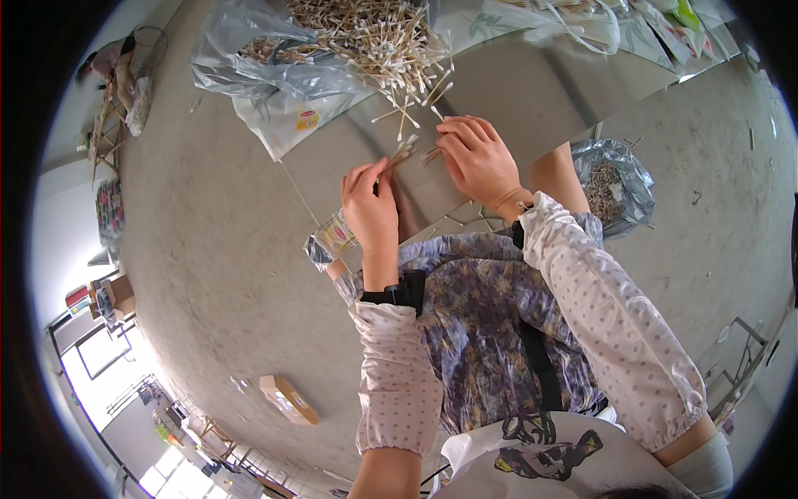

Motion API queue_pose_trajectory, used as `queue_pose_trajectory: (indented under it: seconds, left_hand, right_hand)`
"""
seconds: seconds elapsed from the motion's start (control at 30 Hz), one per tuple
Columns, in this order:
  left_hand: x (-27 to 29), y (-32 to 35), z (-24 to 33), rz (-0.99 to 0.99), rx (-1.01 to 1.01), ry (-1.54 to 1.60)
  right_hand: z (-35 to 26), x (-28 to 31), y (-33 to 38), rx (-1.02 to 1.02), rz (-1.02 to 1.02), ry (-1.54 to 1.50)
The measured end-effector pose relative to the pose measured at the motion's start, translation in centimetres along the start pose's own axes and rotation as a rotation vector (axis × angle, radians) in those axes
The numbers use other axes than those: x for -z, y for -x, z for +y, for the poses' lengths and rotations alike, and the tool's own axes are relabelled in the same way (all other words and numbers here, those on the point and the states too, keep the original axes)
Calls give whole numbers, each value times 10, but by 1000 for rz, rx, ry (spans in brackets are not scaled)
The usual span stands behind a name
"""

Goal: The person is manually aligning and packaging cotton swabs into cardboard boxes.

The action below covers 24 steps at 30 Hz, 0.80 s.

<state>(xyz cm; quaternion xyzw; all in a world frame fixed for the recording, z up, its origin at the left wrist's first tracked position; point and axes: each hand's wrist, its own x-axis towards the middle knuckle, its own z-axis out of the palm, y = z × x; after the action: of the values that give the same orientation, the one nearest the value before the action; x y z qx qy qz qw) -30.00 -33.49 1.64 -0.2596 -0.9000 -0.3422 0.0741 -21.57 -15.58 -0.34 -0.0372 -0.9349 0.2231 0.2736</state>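
Observation:
Over the near edge of the metal table (532, 96), my left hand (370, 204) is closed round a small bunch of cotton swabs (403, 150), their white tips pointing up and right. My right hand (480, 160) sits just to the right, its fingers bent together at the tip of a single swab (436, 113). A few more swab sticks (430, 155) poke out under its palm. Beyond both hands spreads a big heap of loose cotton swabs (386, 46), with several strays lying at its near side.
A clear plastic bag (274, 71) lies partly under the heap. More plastic packaging (573, 25) lies at the far right of the table. On the floor to the right stands a bin lined with a grey bag (636, 183), holding swabs. A cardboard box (288, 400) lies on the floor lower left.

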Motion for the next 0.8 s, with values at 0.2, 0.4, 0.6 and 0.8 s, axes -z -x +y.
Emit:
queue_pose_trajectory:
  seconds: [0.2,0.4,0.6,0.8]
  left_hand:
    - [0,-9,-7,26,17,-55]
    - [-18,-14,22,-129,-43,69]
    - [-25,-5,45,-118,-51,15]
    - [-31,3,42,-94,-151,-21]
  right_hand:
    - [-1,4,-1,57,-60,1]
    - [-6,4,-3,10,-19,-35]
    - [-3,5,-1,-43,-29,-47]
    - [-2,1,-1,-44,-13,21]
